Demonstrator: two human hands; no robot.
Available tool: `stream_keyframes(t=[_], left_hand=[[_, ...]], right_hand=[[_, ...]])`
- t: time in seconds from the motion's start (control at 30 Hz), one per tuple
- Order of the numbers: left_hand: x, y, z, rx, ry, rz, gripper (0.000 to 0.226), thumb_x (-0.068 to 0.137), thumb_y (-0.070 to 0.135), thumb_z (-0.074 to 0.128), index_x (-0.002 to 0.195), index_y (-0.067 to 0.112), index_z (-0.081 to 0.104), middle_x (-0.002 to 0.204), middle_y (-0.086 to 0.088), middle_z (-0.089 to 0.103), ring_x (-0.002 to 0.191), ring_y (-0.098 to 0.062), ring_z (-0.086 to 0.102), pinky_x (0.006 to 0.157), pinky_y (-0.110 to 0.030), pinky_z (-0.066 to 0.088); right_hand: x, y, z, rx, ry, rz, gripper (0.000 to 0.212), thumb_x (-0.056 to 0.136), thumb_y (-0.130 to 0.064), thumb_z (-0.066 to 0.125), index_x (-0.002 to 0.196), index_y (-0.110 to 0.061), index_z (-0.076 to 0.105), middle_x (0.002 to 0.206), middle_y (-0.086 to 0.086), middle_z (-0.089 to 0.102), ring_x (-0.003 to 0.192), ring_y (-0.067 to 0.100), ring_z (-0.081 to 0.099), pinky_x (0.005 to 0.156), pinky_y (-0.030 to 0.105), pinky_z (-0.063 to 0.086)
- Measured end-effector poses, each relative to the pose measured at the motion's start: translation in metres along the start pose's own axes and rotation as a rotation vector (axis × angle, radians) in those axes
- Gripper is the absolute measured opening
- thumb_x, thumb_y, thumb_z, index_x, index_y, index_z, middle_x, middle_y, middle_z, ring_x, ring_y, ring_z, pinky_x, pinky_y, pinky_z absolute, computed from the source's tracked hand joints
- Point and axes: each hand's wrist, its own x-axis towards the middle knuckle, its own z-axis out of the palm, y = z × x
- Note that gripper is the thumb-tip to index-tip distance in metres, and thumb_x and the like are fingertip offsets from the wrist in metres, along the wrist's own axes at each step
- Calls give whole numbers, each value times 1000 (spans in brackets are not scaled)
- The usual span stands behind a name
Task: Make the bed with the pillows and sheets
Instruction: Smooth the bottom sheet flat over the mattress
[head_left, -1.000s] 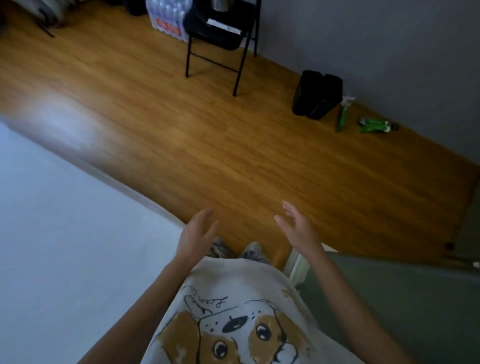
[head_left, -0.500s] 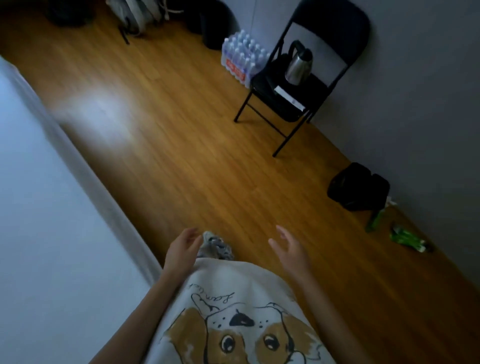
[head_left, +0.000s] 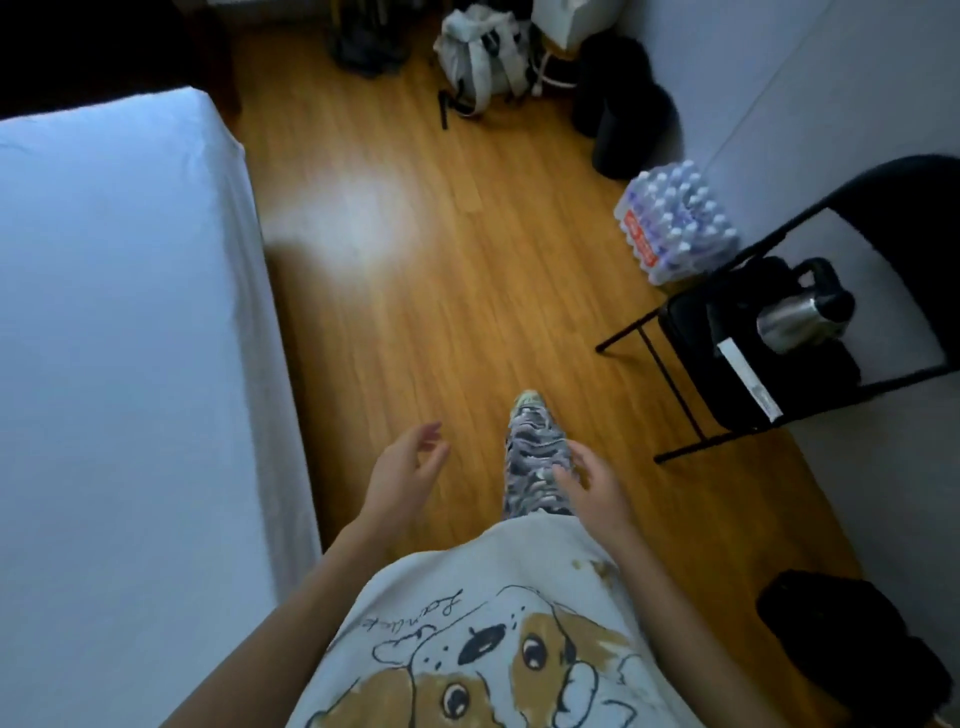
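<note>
A: So, what's different from a second ago?

B: The view has swung round. The bed (head_left: 119, 332) now runs down the left side with a white sheet (head_left: 244, 291) already pulled tight over its corner and edge; earlier only a strip of it showed. The floor (head_left: 415, 291) lies between it and the chair (head_left: 779, 364) with a kettle (head_left: 795, 317) on the seat.

A: And the hands?

B: Both empty. The left hand (head_left: 402, 475) has a wide, relaxed grip, fingers loosely spread; the right hand (head_left: 592, 483) is the same, hanging above one shoe (head_left: 535, 447) stepping forward.

A: Any pillows?

B: None in sight. I'd judge the person is walking along the bed to fetch them or the top sheet, so the fitted layer looks done and the rest is not.
</note>
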Motion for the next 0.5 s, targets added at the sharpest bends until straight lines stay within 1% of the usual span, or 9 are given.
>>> stream_keyframes(t=[0.07,0.13,0.2,0.23,0.3,0.37,0.4,0.5], left_hand=[[39,12,-7,-25,55,-44,37,97,29,55,132,19,54,124,4,61,107,-7,58,91,-24,50],[87,36,-13,-54,133,-116,36,97,28,55,131,17,55,124,2,61,106,-8,58,88,-21,49],[127,66,-24,-91,193,-165,36,97,28,56,131,16,55,123,2,62,105,-8,59,86,-18,48],[146,82,-31,-112,210,-174,36,97,27,56,131,16,55,122,2,62,105,-8,59,87,-19,48],[187,108,-45,-133,232,-171,37,97,26,55,132,15,55,122,2,63,106,-9,60,90,-24,50],[224,125,-59,-142,258,-199,37,97,25,55,133,14,54,121,3,62,107,-9,60,92,-26,50],[240,131,-66,-154,273,-215,36,97,25,55,132,15,55,120,4,62,106,-8,60,91,-25,50],[295,137,-93,-173,320,-240,34,97,26,57,130,17,56,115,7,63,100,-2,59,83,-15,47]], right_hand=[[51,-30,-13,-33,-43,-38,47,96,-32,56,140,-20,45,143,2,46,129,17,44,96,28,41],[115,-67,-36,-82,-118,-78,49,95,-36,56,140,-23,45,144,0,46,129,17,44,96,28,40],[172,-109,-63,-135,-138,-92,49,94,-38,56,140,-25,46,143,-2,47,129,16,45,95,28,39],[200,-132,-74,-149,-151,-106,48,94,-38,56,140,-25,46,142,-2,48,129,16,45,95,29,39],[260,-176,-91,-177,-196,-159,49,94,-37,56,140,-23,46,143,-1,48,129,14,45,99,31,39],[312,-214,-101,-209,-215,-174,51,95,-38,56,141,-22,45,143,-2,47,130,14,44,103,34,39],[334,-232,-103,-218,-228,-181,50,95,-39,55,141,-21,45,142,-2,48,130,14,45,103,34,40],[402,-285,-93,-228,-241,-207,47,95,-36,56,138,-21,47,140,-2,50,127,13,47,98,28,39]])
